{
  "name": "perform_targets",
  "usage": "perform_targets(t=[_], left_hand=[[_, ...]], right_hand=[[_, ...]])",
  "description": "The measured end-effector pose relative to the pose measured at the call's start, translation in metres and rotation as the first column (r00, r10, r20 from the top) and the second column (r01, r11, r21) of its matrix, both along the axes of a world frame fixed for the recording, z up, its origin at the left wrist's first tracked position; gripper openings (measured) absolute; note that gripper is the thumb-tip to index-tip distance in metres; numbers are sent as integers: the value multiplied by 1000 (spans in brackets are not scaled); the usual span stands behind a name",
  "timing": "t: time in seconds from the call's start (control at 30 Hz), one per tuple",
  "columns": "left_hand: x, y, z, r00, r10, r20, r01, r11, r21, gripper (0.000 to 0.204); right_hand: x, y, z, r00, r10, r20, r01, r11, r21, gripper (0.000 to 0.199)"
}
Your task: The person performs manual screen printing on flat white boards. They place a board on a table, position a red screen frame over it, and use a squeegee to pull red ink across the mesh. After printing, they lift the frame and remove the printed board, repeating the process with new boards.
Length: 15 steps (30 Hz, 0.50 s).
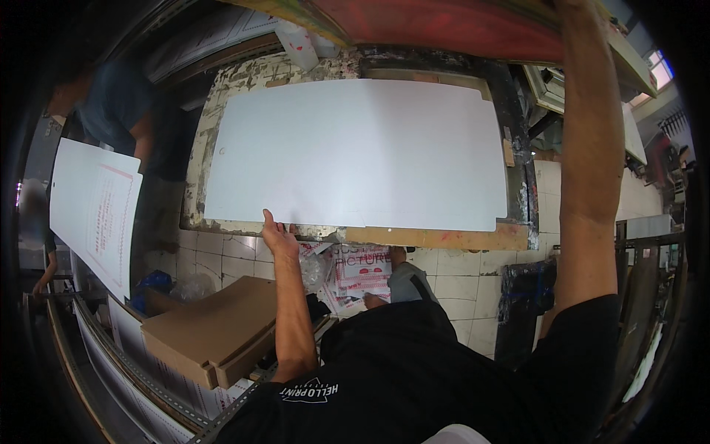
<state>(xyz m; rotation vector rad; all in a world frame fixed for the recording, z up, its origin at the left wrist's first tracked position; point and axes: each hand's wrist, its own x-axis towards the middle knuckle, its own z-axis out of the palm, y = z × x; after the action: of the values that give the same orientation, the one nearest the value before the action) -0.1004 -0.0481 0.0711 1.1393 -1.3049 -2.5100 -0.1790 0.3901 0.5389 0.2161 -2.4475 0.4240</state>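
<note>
A large blank white sheet (355,155) with notched corners lies flat on a worn, paint-stained work table (200,170). At its near edge, left of the middle, my left hand (279,238) grips it, thumb on top and fingers curling under. Above the far side of the table, a red printing screen (451,29) in a frame is tilted up. My right arm is raised along the right, and my right hand (580,9) reaches that screen's frame at the top edge of the view. Its fingers are cut off or hidden.
To the left, a person (115,103) stands near a white sheet with red print (96,207). A brown cardboard box (214,318) sits near my left forearm, above racks of sheets (126,370). A white container (297,46) stands at the far left table corner. Printed papers (361,274) lie below.
</note>
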Motion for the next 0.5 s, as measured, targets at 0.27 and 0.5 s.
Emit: perform_targets(t=[0.27, 0.5], left_hand=[[7, -8, 2, 998, 2, -57, 3, 996, 85, 67], [22, -10, -7, 988, -95, -122, 97, 995, 10, 74]], right_hand=[[5, -7, 3, 973, 190, 127, -179, 979, -95, 40], [-18, 14, -1, 910, 387, 147, -339, 901, -272, 43]])
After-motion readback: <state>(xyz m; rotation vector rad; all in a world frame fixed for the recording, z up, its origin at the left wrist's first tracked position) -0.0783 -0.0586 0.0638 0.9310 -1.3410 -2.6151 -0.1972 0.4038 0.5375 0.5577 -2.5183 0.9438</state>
